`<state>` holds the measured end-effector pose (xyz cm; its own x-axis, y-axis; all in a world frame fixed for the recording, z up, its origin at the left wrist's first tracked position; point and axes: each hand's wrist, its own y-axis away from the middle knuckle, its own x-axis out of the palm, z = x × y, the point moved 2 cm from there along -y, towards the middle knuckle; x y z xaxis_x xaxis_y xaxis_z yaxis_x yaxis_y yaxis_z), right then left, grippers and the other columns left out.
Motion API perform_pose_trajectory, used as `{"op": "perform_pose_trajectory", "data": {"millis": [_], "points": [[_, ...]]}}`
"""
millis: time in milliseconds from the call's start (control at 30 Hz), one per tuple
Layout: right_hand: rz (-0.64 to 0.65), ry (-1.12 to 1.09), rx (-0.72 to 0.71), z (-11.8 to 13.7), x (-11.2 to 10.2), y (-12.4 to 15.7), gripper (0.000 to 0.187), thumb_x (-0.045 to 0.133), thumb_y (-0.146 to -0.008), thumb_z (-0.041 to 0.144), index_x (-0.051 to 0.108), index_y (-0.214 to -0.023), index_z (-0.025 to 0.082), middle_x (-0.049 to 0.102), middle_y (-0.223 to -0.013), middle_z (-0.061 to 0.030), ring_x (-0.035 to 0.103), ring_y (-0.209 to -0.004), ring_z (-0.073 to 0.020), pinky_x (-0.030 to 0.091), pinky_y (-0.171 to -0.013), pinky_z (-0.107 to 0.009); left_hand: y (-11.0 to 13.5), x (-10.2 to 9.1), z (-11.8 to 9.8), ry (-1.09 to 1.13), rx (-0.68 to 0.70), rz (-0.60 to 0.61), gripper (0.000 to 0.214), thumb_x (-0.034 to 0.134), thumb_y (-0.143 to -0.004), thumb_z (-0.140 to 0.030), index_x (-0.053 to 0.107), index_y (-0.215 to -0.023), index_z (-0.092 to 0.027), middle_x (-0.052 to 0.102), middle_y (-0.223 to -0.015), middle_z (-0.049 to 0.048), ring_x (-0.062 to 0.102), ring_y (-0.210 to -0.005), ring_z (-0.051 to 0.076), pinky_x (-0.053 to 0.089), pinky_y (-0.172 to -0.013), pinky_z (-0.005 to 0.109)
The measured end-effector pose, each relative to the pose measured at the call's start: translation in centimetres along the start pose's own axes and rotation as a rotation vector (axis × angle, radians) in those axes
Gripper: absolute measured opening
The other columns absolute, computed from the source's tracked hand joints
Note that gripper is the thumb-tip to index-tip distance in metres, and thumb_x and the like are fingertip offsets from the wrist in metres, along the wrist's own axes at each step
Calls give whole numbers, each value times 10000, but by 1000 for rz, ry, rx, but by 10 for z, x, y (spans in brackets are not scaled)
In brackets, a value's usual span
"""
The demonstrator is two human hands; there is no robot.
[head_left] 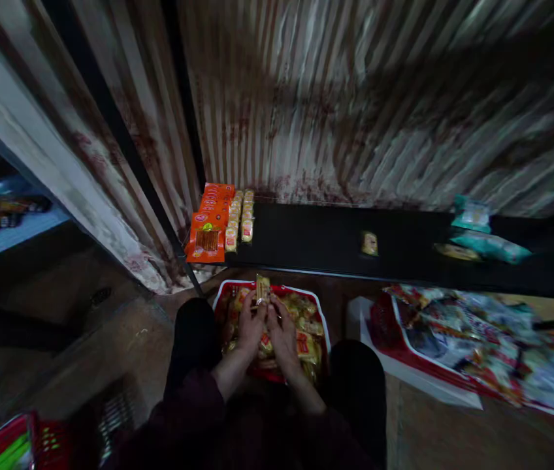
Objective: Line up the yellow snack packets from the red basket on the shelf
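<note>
Between my knees stands a red basket with a white rim [325, 326], filled with gold-wrapped snack packets [306, 346]. Over it, my left hand [251, 323] and my right hand [281, 329] come together, both closed on one small wrapped snack packet [262, 287] held upright at the fingertips. Its print is too small to read. On the black shelf [306, 238] in front, two rows of similar yellow packets [240, 219] run front to back beside orange snack bags [207, 236].
One gold packet [369, 243] lies mid-shelf, with teal bags [490, 245] farther right. A second red basket [385, 323] full of mixed bags stands at the right. Black shelf posts [125, 140] rise at the left before a striped curtain [277, 130]. Another red basket [51, 444] is at lower left.
</note>
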<state>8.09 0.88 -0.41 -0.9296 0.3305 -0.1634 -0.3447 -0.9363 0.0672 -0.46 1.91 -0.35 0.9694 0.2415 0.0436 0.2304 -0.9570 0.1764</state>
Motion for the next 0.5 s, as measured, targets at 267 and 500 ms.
{"op": "perform_pose_trajectory", "data": {"millis": [267,500], "points": [[65,-191,155,-2,6,-5,578,621,-707,614,686,-1089,184,647,-1238,-129,585,-1163,-275,420,-1029,-420,-5,-5,-7,-308,166,-105,403,519,-811,-180,591,-1207,-191,609,-1167,102,564,-1112,205,419,-1024,391],[158,-331,134,12,19,-17,519,698,-708,510,650,-1131,213,684,-1170,-90,636,-1072,-252,495,-939,-380,-2,-8,-18,-560,367,-69,456,443,-844,-103,577,-1261,-230,520,-1252,105,506,-1192,207,418,-1035,389]]}}
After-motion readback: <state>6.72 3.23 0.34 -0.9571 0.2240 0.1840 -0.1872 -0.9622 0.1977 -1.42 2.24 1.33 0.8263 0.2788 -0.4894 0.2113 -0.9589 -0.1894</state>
